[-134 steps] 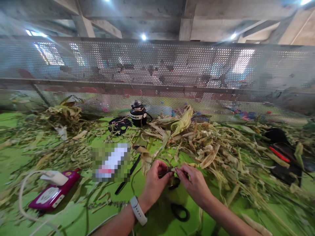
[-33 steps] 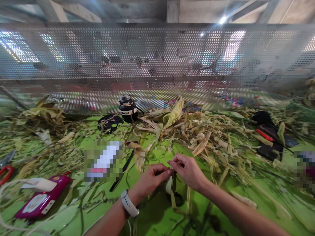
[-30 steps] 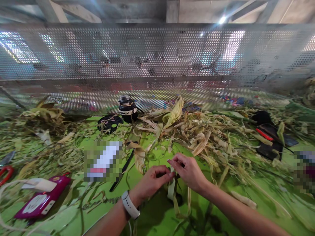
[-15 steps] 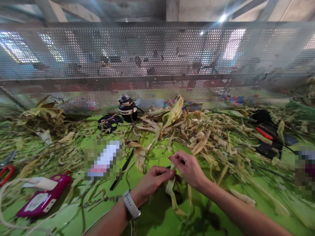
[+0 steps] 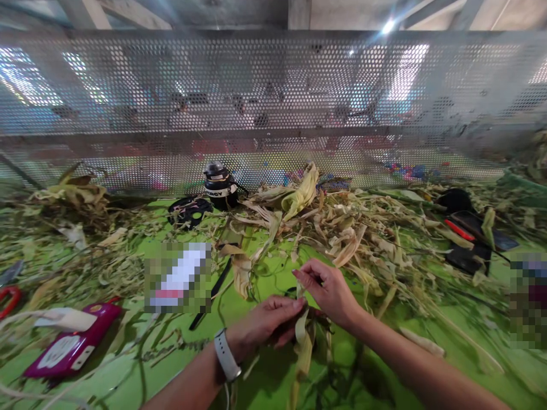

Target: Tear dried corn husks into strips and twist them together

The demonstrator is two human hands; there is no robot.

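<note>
And the perforated metal screen (image 5: 256, 68), behind the black bottle (image 5: 220, 191), rides higher in view than four and a half seconds ago. Green table (image 5: 271, 267) spreads in front of the bottle. The big heap of dry husks (image 5: 342, 222) lies right of it, looking unchanged. Now the hands, well in front of the bottle: the left hand (image 5: 271, 319) pinches a pale husk strip (image 5: 303, 356) between thumb and fingers, its lower fingers now showing beneath. The right hand (image 5: 327, 285), just above, has thumb and forefinger closed on the strip's upper end. And look at that strip! Half a second ago its tail curled off to the right; now it drops toward the bottom edge. The magenta box (image 5: 88, 337), left and in front of the bottle, sits as it was. Far left of the bottle, here are red-handled scissors (image 5: 15, 294), out of view in the earliest frame.
</note>
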